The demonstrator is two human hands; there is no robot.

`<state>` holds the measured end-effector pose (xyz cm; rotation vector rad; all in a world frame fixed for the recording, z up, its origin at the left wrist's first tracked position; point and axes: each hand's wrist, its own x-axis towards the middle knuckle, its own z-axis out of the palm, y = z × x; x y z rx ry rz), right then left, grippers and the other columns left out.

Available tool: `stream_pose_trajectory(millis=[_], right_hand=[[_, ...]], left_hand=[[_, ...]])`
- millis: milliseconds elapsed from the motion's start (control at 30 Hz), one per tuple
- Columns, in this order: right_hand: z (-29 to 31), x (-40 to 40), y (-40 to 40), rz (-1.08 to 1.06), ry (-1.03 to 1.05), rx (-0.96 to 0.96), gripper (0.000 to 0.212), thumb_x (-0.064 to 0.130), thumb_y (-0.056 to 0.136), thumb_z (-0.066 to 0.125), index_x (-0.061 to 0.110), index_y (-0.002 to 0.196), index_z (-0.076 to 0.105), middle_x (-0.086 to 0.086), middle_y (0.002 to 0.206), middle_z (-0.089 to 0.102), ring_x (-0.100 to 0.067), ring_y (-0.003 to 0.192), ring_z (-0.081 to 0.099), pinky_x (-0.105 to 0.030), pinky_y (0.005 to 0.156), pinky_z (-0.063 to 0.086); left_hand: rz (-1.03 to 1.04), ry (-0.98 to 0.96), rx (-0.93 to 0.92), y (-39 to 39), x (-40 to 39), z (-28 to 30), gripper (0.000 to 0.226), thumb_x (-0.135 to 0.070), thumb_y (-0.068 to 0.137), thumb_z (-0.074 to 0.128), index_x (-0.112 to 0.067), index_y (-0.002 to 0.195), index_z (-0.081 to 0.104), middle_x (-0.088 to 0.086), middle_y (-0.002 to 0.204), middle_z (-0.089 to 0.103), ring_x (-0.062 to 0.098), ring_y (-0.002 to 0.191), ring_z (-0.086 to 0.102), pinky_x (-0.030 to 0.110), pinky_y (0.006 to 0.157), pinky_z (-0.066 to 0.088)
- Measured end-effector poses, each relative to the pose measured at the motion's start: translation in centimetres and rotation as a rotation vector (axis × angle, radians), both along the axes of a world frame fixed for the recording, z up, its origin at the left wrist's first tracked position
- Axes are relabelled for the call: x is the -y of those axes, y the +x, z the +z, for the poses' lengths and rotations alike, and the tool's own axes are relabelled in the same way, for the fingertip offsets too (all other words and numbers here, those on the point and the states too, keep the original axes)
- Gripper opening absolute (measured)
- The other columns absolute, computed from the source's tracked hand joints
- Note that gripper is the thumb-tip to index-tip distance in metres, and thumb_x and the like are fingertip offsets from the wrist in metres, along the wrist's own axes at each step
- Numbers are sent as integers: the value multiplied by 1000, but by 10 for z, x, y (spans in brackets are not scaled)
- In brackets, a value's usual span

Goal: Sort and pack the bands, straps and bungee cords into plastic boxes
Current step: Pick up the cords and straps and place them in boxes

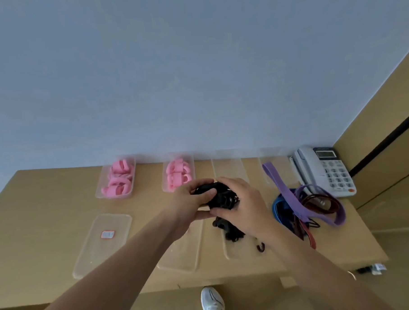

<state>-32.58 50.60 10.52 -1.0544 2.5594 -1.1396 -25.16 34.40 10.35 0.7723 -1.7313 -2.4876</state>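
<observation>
Both hands hold a bunched black strap (220,196) above the middle of the table. My left hand (191,203) grips its left side and my right hand (242,201) covers its right side. More black strap (228,231) hangs down and lies below the hands. Two clear boxes at the back hold pink bands, the left box (116,178) and the middle box (178,173). Two clear boxes with nothing visible inside, one (228,169) behind my right hand and one (278,168) further right, stand beside them. A tangle of purple (292,198), blue (281,209) and dark red (322,202) straps lies at the right.
Clear lids lie on the near table: one with a red label (104,241), one under my left forearm (182,254), one under the black strap (238,249). A white desk phone (326,170) sits at the back right. A dark red hook (261,247) lies near the front.
</observation>
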Motion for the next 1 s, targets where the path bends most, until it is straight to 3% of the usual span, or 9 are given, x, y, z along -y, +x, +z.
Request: stream_pose_trajectory(millis=[100,267,333,433,533,667,800,900,1000], right_hand=[[-12,6,-35,-45,-86,34,53,26,72,87,27,121,68,8,110,65,-1,100,59,-22,87,53],[-28,15,-91,-163,-110,145,37,30,75,85,29,109,70,15,101,67,3,97,58,-15,82,46],[-34,22,-116,-249,-117,198,32,31,76,83,30,104,69,15,99,67,0,94,59,-14,80,44],[-48,39,-147,-307,-63,189,27,26,80,79,25,105,68,16,93,63,-6,89,58,-12,72,41],[-68,58,-168,-238,69,107,27,19,86,74,18,112,66,0,99,64,-20,92,59,-29,75,46],[-92,73,-184,-89,301,-121,29,14,87,70,13,116,63,-8,107,62,-28,97,57,-36,78,50],[-103,76,-187,-13,485,-300,34,5,75,76,9,107,64,-11,103,64,-34,94,60,-37,67,49],[-109,80,-184,63,687,-377,43,16,80,71,8,119,57,-14,119,62,-33,112,54,-37,88,49],[-117,79,-181,147,869,-348,67,35,101,42,-5,151,22,-28,154,33,-41,143,26,-46,115,30]], left_hand=[[-46,14,69,-40,2,-7,33,-12,95,70,-14,127,65,15,119,72,23,104,74,41,79,62],[-25,-18,171,-93,10,-20,44,-34,92,73,-21,132,60,8,127,66,25,110,68,39,79,63],[7,-213,226,-110,13,-29,41,-41,94,68,-24,131,61,4,127,65,21,108,66,36,83,62],[-100,-781,320,-129,14,-48,45,-42,95,65,-24,135,59,-1,128,65,17,107,65,35,94,54],[-268,-1039,366,-144,10,-67,53,-38,91,69,-18,138,57,5,135,61,22,111,62,33,94,48],[-256,-1027,402,-151,13,-87,56,-27,83,79,-14,133,56,7,129,62,25,108,63,38,92,52],[-251,-1044,373,-152,12,-95,51,-17,80,77,-14,127,58,3,122,65,20,102,63,31,83,52],[-232,-1040,364,-153,12,-98,50,-13,77,75,-17,125,61,-1,117,67,15,97,64,21,74,46],[-206,-1035,350,-153,12,-99,48,-10,74,76,-17,120,65,-2,110,69,14,95,64,13,67,39]])
